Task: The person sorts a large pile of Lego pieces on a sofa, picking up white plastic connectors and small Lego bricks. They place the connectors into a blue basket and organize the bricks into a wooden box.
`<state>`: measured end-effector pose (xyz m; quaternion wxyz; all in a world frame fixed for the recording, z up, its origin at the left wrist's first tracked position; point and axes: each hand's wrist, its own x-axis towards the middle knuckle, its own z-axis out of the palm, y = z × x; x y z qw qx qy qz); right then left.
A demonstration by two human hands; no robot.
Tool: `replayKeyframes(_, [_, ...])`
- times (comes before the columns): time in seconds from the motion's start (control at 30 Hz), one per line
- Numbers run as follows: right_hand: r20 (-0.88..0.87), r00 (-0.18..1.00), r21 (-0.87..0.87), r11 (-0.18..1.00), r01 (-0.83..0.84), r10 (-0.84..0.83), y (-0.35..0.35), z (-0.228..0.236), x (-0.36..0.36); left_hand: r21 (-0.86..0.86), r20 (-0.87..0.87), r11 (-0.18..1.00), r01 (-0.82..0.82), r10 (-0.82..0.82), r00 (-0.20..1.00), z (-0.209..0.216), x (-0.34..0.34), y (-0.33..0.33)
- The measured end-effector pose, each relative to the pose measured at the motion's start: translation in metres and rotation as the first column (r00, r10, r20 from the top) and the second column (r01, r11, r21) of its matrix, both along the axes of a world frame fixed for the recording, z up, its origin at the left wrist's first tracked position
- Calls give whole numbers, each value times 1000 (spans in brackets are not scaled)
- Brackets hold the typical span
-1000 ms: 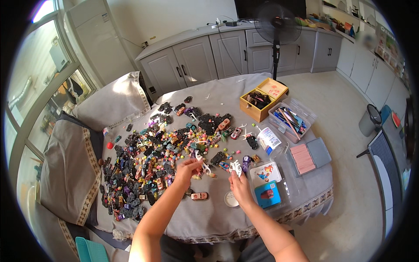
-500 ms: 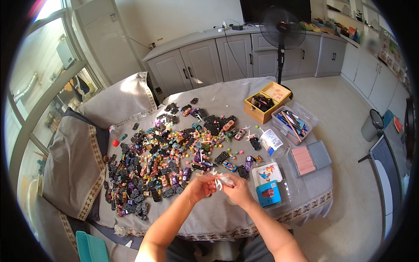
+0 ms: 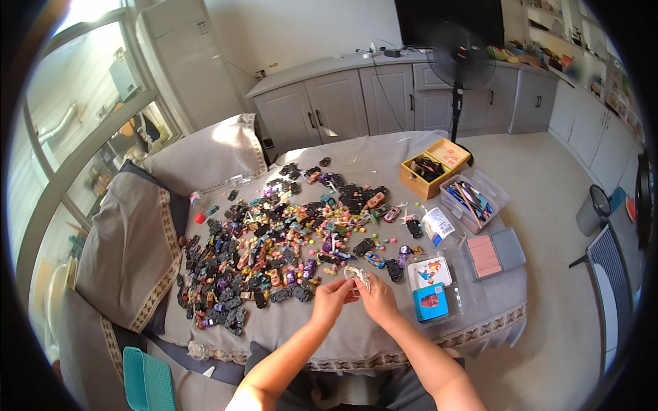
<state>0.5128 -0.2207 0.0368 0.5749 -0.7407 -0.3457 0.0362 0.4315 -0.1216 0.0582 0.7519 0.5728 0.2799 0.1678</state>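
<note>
Both hands meet above the near edge of the cloth-covered table. A small white plastic piece with thin, branching parts [image 3: 358, 275] sits between my fingers; its exact kind is too small to make out. My right hand [image 3: 379, 301] is closed on its right side. My left hand [image 3: 330, 301] pinches at its lower left, with its fingertips partly hidden. Beyond and to the left spreads a heap of toy cars and tiny coloured pieces [image 3: 274, 277]. Closest to the hands on the far side lie a blue toy car [image 3: 375, 259] and a black toy car [image 3: 394, 270].
At right are a clear tray with a blue card [image 3: 430, 302], a case of pink strips [image 3: 484, 256], a white-labelled jar [image 3: 437, 225], a pen box [image 3: 473, 205] and a wooden box [image 3: 423, 183]. A fan [image 3: 457, 103] stands behind; a teal basket [image 3: 148, 380] is lower left.
The view has shifted, so the scene sits further right and slightly lower. My hands have turned the white piece, and its thin parts now stick up above the fingers.
</note>
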Motion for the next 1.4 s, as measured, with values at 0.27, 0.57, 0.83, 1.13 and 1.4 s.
replayKeyframes(0.27, [7,1000,-210,978,4,-3,11,5,-53,-101,145,995,-13,28,989,-16,-59,-19])
replayKeyframes(0.57, [413,874,-351,930,-109,258,55,43,-147,-385,126,886,-258,327,937,11,-140,0])
replayKeyframes(0.83, [477,648,-491,792,-364,594,94,87,-238,-566,371,786,-247,511,776,22,-236,42])
replayKeyframes(1.13, [548,522,-496,756,-426,654,159,77,-306,-606,373,728,-319,615,695,25,-302,89])
replayKeyframes(1.4, [260,542,-449,597,-665,799,212,43,-413,-568,222,501,-653,857,465,-34,-409,146])
